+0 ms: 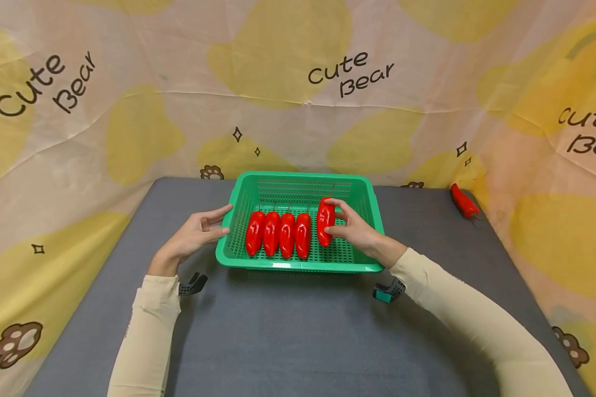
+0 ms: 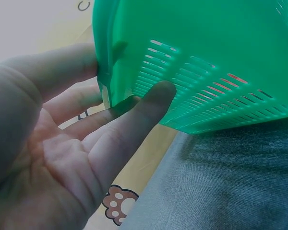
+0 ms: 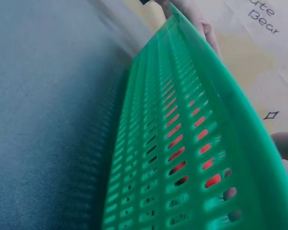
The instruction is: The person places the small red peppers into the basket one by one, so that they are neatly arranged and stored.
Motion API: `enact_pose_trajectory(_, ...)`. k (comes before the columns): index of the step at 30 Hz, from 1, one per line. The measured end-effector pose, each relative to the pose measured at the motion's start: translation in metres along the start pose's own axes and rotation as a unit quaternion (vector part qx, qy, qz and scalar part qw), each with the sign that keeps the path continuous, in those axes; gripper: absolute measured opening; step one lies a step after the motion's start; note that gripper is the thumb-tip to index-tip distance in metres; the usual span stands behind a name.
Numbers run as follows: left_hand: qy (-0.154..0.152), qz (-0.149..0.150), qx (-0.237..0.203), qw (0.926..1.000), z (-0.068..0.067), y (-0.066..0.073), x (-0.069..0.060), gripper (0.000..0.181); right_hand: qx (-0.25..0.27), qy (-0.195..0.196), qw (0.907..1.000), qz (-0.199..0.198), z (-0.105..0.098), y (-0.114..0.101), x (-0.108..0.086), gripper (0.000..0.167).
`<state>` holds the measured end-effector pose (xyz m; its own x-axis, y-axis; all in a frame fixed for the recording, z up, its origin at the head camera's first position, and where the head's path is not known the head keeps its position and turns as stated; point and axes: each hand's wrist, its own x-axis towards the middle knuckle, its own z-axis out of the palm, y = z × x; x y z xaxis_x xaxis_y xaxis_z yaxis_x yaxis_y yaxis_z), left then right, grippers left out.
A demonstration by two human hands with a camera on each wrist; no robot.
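A red chili pepper is pinched between the thumb and fingers of my right hand, inside the right half of the green basket. Several more red chili peppers lie side by side in the basket, left of the held one, stems toward the back. At the basket's left end, my left hand touches the rim and outer wall with extended fingers, as the left wrist view shows. In the right wrist view the slotted basket wall hides most of the right hand, and red shows through the slots.
Another red chili pepper lies alone at the table's far right corner. A grey cloth covers the table. Printed fabric hangs behind and along both sides.
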<state>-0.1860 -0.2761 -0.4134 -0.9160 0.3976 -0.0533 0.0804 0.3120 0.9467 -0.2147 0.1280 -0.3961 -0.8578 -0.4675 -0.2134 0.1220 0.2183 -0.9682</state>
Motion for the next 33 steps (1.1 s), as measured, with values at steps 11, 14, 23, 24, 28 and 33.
enact_pose_trajectory(11,0.000,0.001,0.003,1.0000,-0.001,0.000,0.000,0.065,-0.031,-0.045,0.9946,0.088,0.002,-0.001,0.012,0.058)
enact_pose_trajectory(14,0.000,-0.001,0.005,1.0000,-0.002,0.000,0.000,0.065,-0.044,-0.059,0.9921,0.101,0.003,-0.001,0.016,0.055)
enact_pose_trajectory(23,-0.002,0.000,0.001,1.0000,0.000,0.001,0.001,0.065,-0.077,-0.067,0.9875,0.121,0.004,-0.001,0.021,0.054)
enact_pose_trajectory(24,-0.002,0.000,0.001,1.0000,0.000,0.001,0.001,0.066,-0.077,-0.066,0.9872,0.123,0.004,0.000,0.021,0.054)
enact_pose_trajectory(28,-0.002,0.000,-0.002,1.0000,0.000,0.002,0.001,0.066,-0.082,-0.067,0.9862,0.127,0.004,0.001,0.023,0.054)
enact_pose_trajectory(33,-0.004,0.000,0.001,1.0000,0.000,0.001,0.000,0.066,-0.088,-0.074,0.9842,0.134,0.005,0.001,0.023,0.054)
